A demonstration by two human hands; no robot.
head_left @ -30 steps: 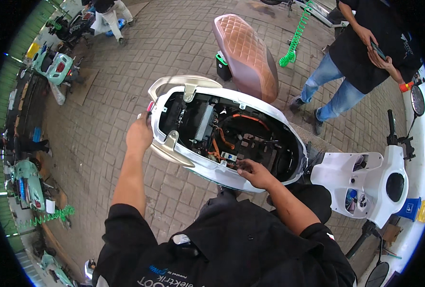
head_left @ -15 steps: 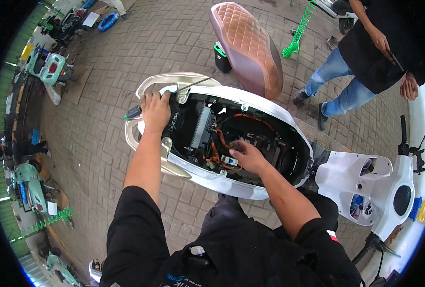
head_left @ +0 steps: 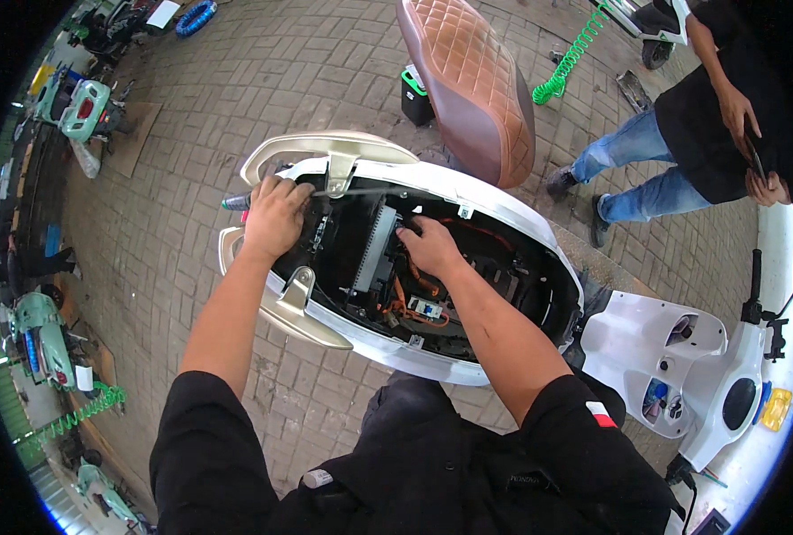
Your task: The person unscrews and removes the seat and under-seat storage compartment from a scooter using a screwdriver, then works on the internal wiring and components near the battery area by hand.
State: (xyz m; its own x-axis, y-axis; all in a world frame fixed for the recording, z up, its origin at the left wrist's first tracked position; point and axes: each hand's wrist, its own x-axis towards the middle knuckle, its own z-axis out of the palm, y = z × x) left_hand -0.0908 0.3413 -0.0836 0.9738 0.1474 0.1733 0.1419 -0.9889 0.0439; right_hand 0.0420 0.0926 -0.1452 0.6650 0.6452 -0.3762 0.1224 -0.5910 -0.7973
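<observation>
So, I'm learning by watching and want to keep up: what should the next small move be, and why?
Probably bring the tip of the screwdriver toward the right hand: the left hand grips the screwdriver, its shaft reaching over the scooter's open white body, while the right hand is at the upper end of the finned metal unit. What it touches there is hidden.
</observation>
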